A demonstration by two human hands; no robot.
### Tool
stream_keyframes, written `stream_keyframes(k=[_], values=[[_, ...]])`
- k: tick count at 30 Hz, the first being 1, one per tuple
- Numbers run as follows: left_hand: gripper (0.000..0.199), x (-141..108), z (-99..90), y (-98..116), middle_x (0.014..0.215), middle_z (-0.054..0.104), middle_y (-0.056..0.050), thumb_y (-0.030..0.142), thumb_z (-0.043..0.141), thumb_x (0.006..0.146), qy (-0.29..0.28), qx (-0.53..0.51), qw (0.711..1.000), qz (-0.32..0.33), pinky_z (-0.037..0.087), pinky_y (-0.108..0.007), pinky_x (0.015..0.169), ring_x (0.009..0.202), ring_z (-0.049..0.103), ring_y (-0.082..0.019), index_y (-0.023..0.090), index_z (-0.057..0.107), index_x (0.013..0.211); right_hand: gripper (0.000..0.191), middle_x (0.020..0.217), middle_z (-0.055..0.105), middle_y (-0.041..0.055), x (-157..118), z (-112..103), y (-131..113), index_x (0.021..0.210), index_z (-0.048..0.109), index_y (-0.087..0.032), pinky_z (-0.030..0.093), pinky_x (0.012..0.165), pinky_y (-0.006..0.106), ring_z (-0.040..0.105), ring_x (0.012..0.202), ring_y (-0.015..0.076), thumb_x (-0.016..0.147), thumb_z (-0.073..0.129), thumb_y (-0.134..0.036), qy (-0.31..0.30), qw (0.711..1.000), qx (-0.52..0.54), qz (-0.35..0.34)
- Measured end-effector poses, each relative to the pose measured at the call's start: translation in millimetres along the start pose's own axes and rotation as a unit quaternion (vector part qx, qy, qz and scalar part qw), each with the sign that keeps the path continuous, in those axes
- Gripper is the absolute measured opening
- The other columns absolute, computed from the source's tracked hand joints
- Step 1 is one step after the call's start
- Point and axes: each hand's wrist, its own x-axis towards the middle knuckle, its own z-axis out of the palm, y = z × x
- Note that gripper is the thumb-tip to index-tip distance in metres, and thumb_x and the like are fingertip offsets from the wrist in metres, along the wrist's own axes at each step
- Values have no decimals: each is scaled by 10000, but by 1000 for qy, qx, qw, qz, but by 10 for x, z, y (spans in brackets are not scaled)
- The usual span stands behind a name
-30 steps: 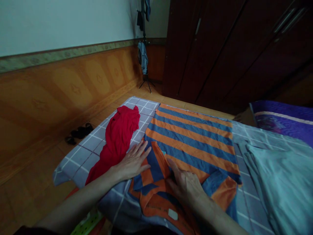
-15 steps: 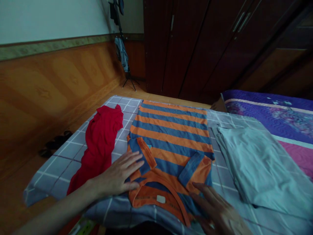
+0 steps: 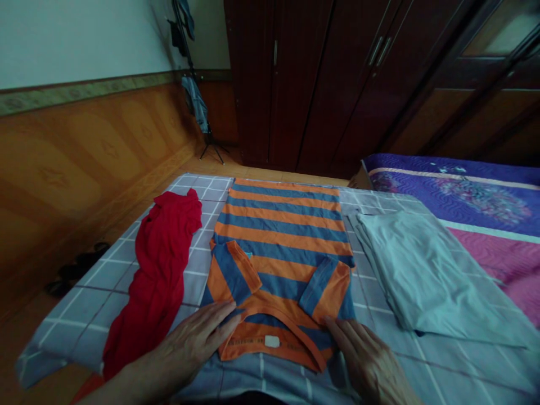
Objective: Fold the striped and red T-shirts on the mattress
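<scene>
An orange and blue striped T-shirt (image 3: pixel 282 236) lies flat, its neckline toward me and both short sleeves folded inward over the body. My left hand (image 3: pixel 198 337) rests open on the shoulder left of the collar, fingers stretched out and close together. On the other shoulder, below the right sleeve, my right hand (image 3: pixel 367 351) lies open with its fingertips on the fabric; its thumb is hard to make out. A pale label shows inside the collar between the hands.
Bunched red clothing (image 3: pixel 160 264) lies to the left on the grey checked cloth (image 3: pixel 97 304). Folded pale grey-green fabric (image 3: pixel 430 275) is at the right. Beyond stand a purple-covered bed (image 3: pixel 413 174), a dark wardrobe (image 3: pixel 295 84) and a clothes stand (image 3: pixel 208 135). Dark footwear (image 3: pixel 76 267) sits on the floor.
My left hand has slid off the left sleeve, back toward the shoulder. My right hand has settled flatter on the right shoulder. The whole view has shifted slightly.
</scene>
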Motion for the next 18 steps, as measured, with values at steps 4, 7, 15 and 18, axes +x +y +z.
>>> stream_keyframes(k=[4, 7, 15, 18], values=[[677, -42, 21, -62, 1369, 505, -76, 4, 379, 772, 26, 11, 1000, 7, 456, -320, 994, 1242, 477, -198, 194, 336, 1420, 352, 717, 619, 55, 74, 13, 86, 841, 624, -182, 464, 588, 257, 570, 636, 157, 785, 333, 8, 23, 995, 67, 73], [606, -46, 54, -113, 1312, 561, -77, 22, 405, 783, 39, 25, 999, 13, 470, -299, 979, 1197, 521, -185, 173, 411, 1370, 333, 726, 608, 50, 135, -86, 177, 801, 622, -185, 450, 607, 238, 583, 668, 145, 797, 337, -14, -5, 988, 124, 93], [471, 109, -214, -171, 1055, 705, -57, 9, 355, 763, 85, -32, 996, 8, 548, -280, 836, 960, 657, -165, 177, 633, 1104, 337, 685, 589, 46, 318, -433, 224, 742, 620, -189, 426, 583, 253, 570, 642, 142, 838, 325, -58, 6, 987, 135, 91], [456, 166, -545, -190, 1029, 716, -34, 38, 362, 800, 78, -66, 995, 17, 550, -270, 821, 943, 668, -160, 215, 638, 1117, 343, 742, 622, 55, 360, -661, 215, 800, 649, -210, 459, 610, 255, 587, 673, 145, 869, 340, -80, 16, 990, 116, 74]])
